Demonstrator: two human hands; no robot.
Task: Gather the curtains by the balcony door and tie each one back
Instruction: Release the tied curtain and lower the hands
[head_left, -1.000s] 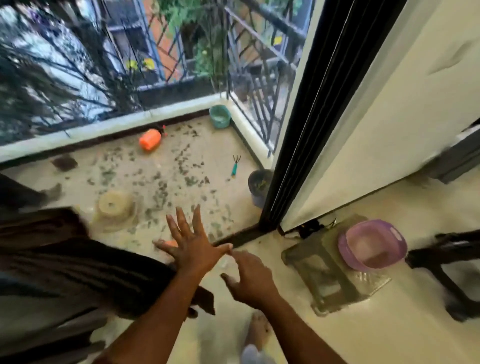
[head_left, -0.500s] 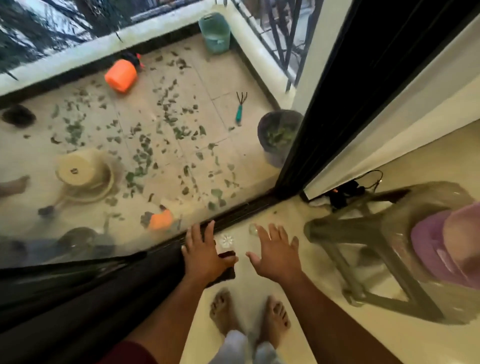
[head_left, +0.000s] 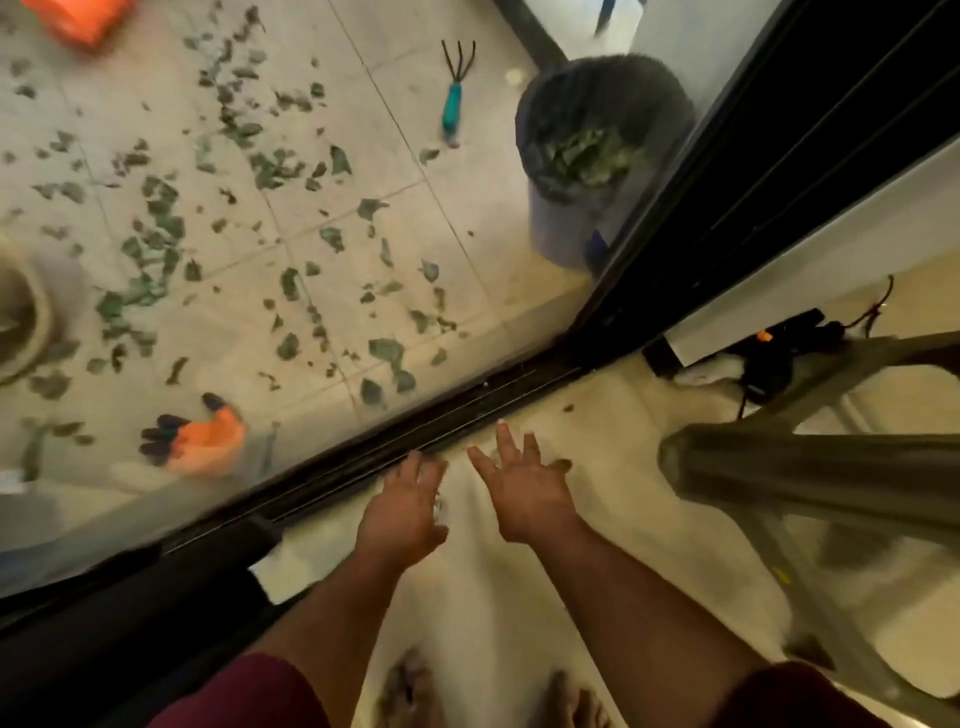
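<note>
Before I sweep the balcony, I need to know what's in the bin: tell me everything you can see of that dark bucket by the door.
The dark bucket stands upright on the balcony tiles, seen through the glass, close against the black door frame. It is round and looks like plastic, lined with a black bag folded over its rim; the lower wall looks greyish-blue. Green leaf cuttings lie inside, well below the rim. The teal-handled hand rake lies apart on the tiles. The image is blurred, so finer detail is unclear.

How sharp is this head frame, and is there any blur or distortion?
Head view: motion blur smears the orange glove, stool and both hands, left hand, right hand; the hand rake is clearer; wide-angle distortion slants the door frame.
</note>
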